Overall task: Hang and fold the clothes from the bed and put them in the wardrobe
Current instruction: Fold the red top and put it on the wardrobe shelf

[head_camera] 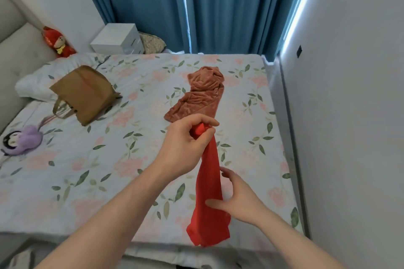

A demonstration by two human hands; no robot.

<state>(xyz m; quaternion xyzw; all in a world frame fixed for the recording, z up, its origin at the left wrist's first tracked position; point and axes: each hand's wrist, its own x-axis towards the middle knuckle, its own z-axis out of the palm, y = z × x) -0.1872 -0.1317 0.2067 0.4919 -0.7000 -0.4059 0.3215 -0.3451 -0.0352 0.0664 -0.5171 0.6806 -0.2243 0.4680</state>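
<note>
Your bed with the pale floral sheet [91,166] fills the room below blue curtains [153,2], with a grey wall on the right. Above it, your left hand [185,144] has its fingers curled tight round the top end of a bright red thin-fabric garment [209,181], which is bunched into a narrow rope where you grip it and hangs down, widening to a loose, slightly sheer lower end over the bed's near edge. Your right hand [238,199] is spread, thumb against the hanging cloth and fingers behind it, not clenched. Beyond your left hand, a crumpled rust-brown velvety garment [201,94] lies on the sheet. A tan fabric tote bag [85,94] rests near the white pillow [35,85].
</note>
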